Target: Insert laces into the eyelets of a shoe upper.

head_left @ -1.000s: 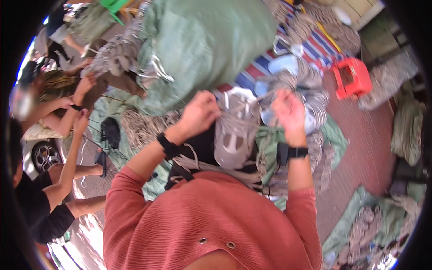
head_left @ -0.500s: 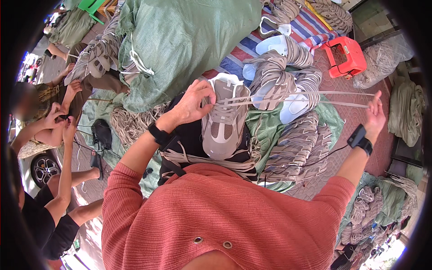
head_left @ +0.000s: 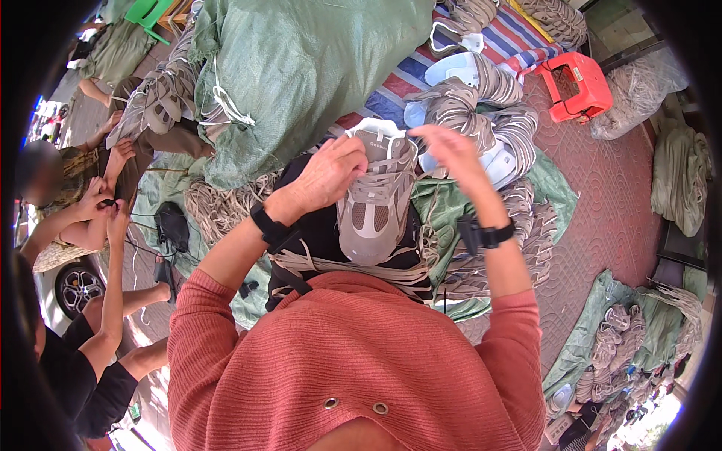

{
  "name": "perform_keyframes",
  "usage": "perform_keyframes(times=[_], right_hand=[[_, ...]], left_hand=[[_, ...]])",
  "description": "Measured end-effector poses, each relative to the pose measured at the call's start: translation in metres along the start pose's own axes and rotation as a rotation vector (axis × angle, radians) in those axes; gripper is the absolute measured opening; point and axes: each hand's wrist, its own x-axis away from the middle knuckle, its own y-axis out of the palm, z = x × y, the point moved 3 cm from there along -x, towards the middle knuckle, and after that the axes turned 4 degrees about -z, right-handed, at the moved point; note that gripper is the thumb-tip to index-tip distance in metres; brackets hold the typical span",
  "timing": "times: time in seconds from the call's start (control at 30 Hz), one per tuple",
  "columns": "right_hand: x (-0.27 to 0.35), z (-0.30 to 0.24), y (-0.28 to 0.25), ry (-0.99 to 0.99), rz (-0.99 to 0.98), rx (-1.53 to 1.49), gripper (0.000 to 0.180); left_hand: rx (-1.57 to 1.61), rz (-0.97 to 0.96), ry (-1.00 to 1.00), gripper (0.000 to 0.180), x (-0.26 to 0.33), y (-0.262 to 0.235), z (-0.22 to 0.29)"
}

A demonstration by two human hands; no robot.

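small dark lettering runs across the tongue [head_left: 388,141] of a taupe mesh-toed sneaker [head_left: 368,239], just above the laces [head_left: 392,177]. the sneaker lies on a black cushion [head_left: 307,219] before the person, toe toward the body, white-lined collar away from it. the left hand [head_left: 333,170], fingers bent, is at the sneaker's left edge by the upper lacing; whether it pinches a lace is hidden. the right hand [head_left: 456,156], blurred, is raised just right of the collar, its fingers reaching toward it; i cannot tell whether they grip a lace.

beyond the shoe stand a big green woven sack [head_left: 316,83] and a red, white and blue striped sheet [head_left: 517,39]. heaped grey shoe uppers [head_left: 451,105] with pale blue pieces lie to the right, near a red plastic stool [head_left: 590,86] on reddish patterned paving [head_left: 602,192]. at left, co-workers' hands [head_left: 113,203] work near a car wheel [head_left: 77,289].
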Motion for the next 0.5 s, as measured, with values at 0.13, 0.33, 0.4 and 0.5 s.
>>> perform_keyframes(times=[0.13, 0.33, 0.4, 0.5], right_hand=[[-0.012, 0.0, 0.046, -0.239, -0.208, 0.663, 0.025], [-0.021, -0.013, 0.053, -0.066, -0.453, 0.793, 0.022], [-0.026, 0.0, 0.05, -0.022, -0.454, 0.676, 0.022], [-0.029, 0.015, 0.049, 0.03, -0.447, 0.414, 0.022]], left_hand=[[0.025, 0.083, 0.031, 0.015, 0.004, -0.002, 0.005], [0.23, 0.029, -0.024, 0.019, 0.02, -0.009, -0.011], [0.21, 0.007, 0.052, 0.019, 0.017, -0.006, -0.015], [0.182, 0.052, 0.099, 0.016, 0.016, 0.0, -0.018]])
